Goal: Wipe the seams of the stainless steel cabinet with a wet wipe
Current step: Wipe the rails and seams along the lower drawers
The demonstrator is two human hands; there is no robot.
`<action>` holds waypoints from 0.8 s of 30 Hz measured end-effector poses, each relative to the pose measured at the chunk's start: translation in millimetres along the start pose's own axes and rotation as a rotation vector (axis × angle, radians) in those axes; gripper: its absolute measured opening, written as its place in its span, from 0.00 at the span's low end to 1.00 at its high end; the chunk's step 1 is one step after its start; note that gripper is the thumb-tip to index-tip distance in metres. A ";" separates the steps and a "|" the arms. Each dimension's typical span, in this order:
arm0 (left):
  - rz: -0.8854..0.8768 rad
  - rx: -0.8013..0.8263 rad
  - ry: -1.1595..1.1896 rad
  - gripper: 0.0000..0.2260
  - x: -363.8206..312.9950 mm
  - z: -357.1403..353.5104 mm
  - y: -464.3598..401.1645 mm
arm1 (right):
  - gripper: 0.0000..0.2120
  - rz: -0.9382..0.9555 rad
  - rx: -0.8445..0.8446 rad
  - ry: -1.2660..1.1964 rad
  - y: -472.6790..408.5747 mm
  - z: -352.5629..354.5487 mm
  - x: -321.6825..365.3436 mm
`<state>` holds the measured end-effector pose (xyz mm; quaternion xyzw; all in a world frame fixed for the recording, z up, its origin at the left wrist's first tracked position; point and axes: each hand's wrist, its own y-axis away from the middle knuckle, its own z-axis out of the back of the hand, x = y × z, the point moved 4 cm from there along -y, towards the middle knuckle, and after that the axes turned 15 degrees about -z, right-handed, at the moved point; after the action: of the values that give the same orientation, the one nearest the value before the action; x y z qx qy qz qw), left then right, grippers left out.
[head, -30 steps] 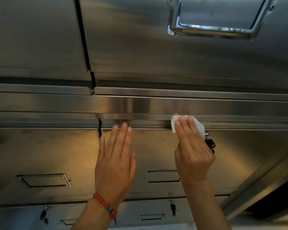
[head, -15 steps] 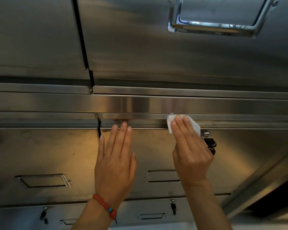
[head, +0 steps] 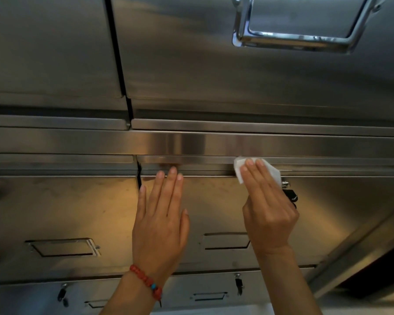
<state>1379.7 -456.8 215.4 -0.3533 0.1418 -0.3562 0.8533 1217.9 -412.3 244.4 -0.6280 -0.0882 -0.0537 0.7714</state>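
Observation:
The stainless steel cabinet [head: 191, 64] fills the view with drawer fronts and dark seams. My right hand [head: 267, 208] presses a white wet wipe [head: 273, 173] with straight fingers onto the horizontal seam [head: 203, 175] along the top edge of a drawer. Part of the wipe is hidden under the fingers. My left hand [head: 160, 219] rests flat on the same drawer front, its fingertips near that seam. A vertical seam [head: 138, 178] runs just left of this hand.
A black key [head: 290, 195] hangs in the lock just right of my right hand. A chrome handle [head: 300, 39] sticks out at the upper right. Recessed label holders [head: 62, 246] and lower locks with keys [head: 238, 285] lie below. A slanted steel edge [head: 350, 258] borders the right.
My right hand slid the wipe slightly left along the seam, then a little back to the right. My left hand stayed where it was.

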 end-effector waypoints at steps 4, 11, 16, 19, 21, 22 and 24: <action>-0.010 0.004 -0.007 0.25 1.3 0.2 0.6 | 0.14 -0.054 -0.042 0.004 1.9 -2.4 8.1; -0.010 0.014 -0.012 0.24 1.1 0.0 0.5 | 0.11 0.023 0.002 0.009 -0.9 1.1 0.5; -0.012 0.015 -0.015 0.24 1.5 1.3 0.4 | 0.11 -0.024 -0.017 0.099 -5.2 12.9 -26.5; -0.018 0.015 -0.019 0.24 1.5 1.7 0.4 | 0.11 -0.063 -0.012 0.129 -8.2 18.2 -40.5; -0.021 0.011 -0.025 0.24 1.4 1.6 0.3 | 0.10 -0.082 -0.018 0.132 -8.4 19.1 -40.9; -0.020 0.010 -0.026 0.24 1.4 1.2 0.3 | 0.09 -0.088 -0.023 0.122 -8.1 18.6 -38.0; -0.017 0.008 -0.024 0.24 0.9 0.3 0.7 | 0.09 -0.067 -0.026 0.090 -7.2 15.4 -28.3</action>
<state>1380.8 -456.9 215.0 -0.3553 0.1273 -0.3599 0.8533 1187.8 -399.5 248.6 -0.6318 -0.0735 -0.1088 0.7640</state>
